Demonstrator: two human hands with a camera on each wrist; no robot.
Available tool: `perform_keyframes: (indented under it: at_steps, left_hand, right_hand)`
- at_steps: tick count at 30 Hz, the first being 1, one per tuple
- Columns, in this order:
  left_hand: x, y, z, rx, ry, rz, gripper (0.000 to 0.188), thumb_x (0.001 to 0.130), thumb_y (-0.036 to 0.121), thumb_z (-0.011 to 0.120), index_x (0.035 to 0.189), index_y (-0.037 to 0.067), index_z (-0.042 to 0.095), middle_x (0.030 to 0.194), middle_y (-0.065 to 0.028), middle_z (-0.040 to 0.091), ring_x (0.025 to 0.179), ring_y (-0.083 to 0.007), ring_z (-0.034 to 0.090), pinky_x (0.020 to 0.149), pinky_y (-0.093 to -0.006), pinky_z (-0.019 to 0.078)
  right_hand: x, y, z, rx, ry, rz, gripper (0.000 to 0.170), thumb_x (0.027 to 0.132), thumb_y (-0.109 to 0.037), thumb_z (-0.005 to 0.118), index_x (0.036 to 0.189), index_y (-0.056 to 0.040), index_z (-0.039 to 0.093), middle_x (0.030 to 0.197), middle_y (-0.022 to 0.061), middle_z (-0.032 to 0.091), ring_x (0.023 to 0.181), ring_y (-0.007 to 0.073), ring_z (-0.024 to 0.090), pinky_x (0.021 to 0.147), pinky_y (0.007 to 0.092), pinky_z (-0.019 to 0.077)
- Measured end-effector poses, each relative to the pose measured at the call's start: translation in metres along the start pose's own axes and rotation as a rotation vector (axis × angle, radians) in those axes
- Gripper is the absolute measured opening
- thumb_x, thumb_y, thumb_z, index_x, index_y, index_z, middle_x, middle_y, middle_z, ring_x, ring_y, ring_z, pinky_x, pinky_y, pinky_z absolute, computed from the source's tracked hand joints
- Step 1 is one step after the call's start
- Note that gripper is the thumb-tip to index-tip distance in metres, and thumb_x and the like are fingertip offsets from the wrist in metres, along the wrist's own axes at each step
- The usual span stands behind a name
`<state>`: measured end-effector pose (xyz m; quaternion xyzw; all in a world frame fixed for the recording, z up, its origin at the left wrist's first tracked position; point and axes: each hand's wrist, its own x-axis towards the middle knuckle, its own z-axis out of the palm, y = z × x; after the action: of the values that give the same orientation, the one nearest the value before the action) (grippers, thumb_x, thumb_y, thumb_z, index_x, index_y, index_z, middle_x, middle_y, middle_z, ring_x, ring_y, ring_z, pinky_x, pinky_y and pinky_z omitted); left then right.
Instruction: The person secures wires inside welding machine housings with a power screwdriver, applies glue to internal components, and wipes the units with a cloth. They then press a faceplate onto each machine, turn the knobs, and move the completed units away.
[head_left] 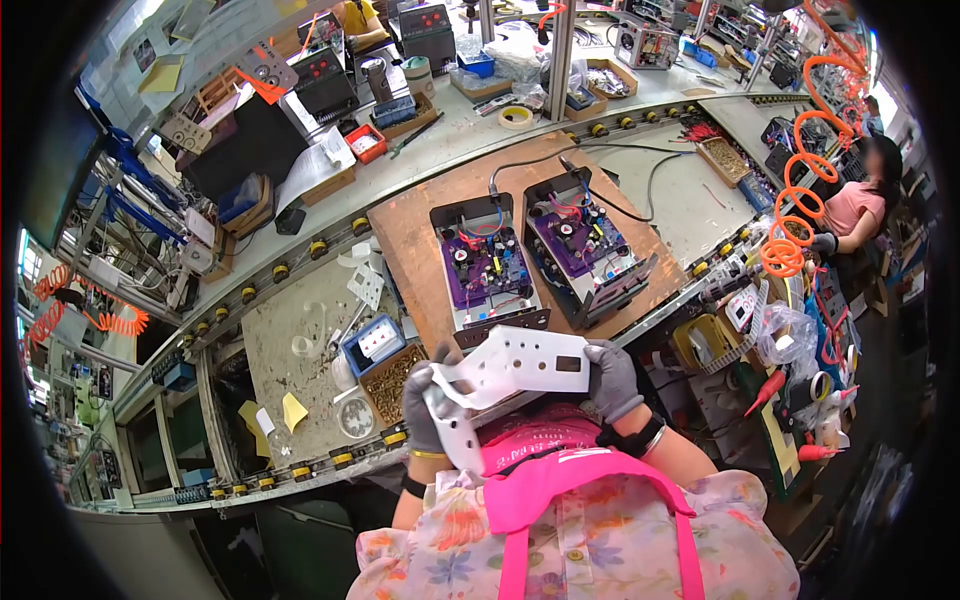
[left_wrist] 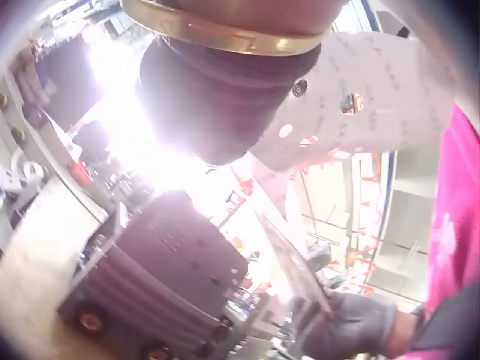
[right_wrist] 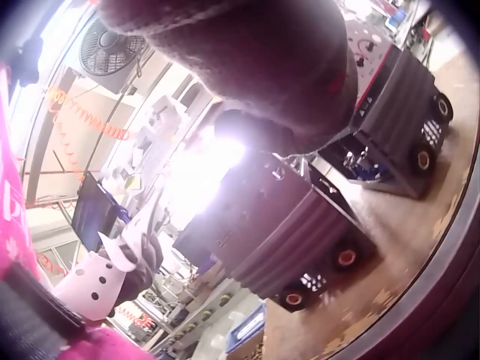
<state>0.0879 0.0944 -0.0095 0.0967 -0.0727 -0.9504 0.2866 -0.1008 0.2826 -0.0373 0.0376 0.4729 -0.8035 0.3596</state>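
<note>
A flat white panel with round holes and a rectangular cutout is held over the near table edge, in front of the chest. My gloved right hand grips its right end, thumb on the top face. At the other end, my gloved left hand holds a thin white sheet that curls down from the panel and also has holes. Faint print covers this sheet in the left wrist view. Just beyond stand two open black device cases, the left case and the right case, with purple circuit boards inside.
A brown board lies under both cases. Left of it are a blue bin, a box of small screws and a round clear dish. Black cables run behind the cases. An orange coiled hose hangs at the right.
</note>
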Motion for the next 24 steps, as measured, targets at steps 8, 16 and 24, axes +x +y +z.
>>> perform_keyframes:
  at_steps: [8,16,24]
  left_hand:
    - [-0.002,0.010,0.019,1.451,0.149,0.435,0.006,0.087,0.007,0.051,0.084,0.003,0.050,0.074,-0.0047,0.058,0.067,-0.0102,0.057,0.059,-0.0249,0.0460]
    - [-0.010,-0.050,0.063,2.332,-0.239,0.243,0.024,0.077,0.030,0.069,0.092,0.011,0.062,0.079,-0.0108,0.057,0.066,-0.0302,0.060,0.057,-0.0356,0.0475]
    - [-0.006,0.001,0.011,1.518,-0.156,0.226,0.014,0.087,0.010,0.058,0.092,-0.002,0.063,0.078,-0.0046,0.058,0.073,-0.0128,0.055,0.067,-0.0254,0.0443]
  right_hand:
    - [-0.005,-0.013,0.006,-0.556,-0.068,-0.400,0.015,0.088,-0.009,0.055,0.096,0.0028,0.059,0.087,0.0061,0.063,0.077,0.0109,0.059,0.071,0.0255,0.0503]
    - [-0.040,-0.010,0.055,-0.552,-0.505,-0.111,0.029,0.087,-0.007,0.058,0.114,0.0009,0.051,0.099,0.0057,0.059,0.087,0.0098,0.058,0.076,0.0246,0.0491]
    - [0.002,-0.004,0.018,-0.615,-0.318,-0.091,0.031,0.087,-0.018,0.062,0.111,-0.0007,0.056,0.096,0.0039,0.062,0.088,0.0094,0.056,0.078,0.0235,0.0460]
